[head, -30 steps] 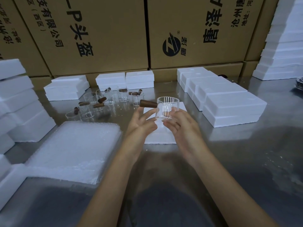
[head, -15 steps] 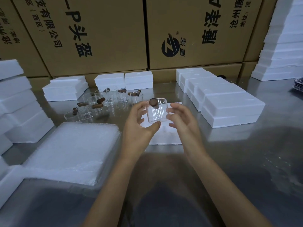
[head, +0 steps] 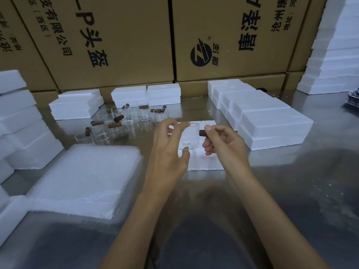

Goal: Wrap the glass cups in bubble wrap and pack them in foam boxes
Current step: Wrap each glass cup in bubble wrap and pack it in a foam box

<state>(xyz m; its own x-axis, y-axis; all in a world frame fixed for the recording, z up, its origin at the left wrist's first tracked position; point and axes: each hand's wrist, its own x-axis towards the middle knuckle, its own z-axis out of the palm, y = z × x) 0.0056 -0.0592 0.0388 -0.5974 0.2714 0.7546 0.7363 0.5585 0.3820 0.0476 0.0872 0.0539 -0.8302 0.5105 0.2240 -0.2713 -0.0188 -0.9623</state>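
A clear glass cup (head: 190, 136) with a brown wooden handle (head: 203, 133) is held above a flat white foam piece (head: 204, 162) at the table's middle. My left hand (head: 169, 150) pinches the cup between thumb and fingertips from the left. My right hand (head: 223, 142) grips the wooden handle, which points right. Several more glass cups (head: 120, 123) with brown handles stand behind on the left. A stack of bubble wrap sheets (head: 83, 179) lies at the near left.
Closed foam boxes (head: 272, 129) line the right side in a row, and more foam boxes (head: 77, 105) sit at the back. Foam stacks (head: 17, 121) rise at the left edge and far right. Large cardboard cartons (head: 223, 35) wall the back of the metal table (head: 291, 191).
The cup was turned in my hands: its handle swung from pointing left, through facing me, to pointing right. My right hand moved from the cup's body onto the handle.
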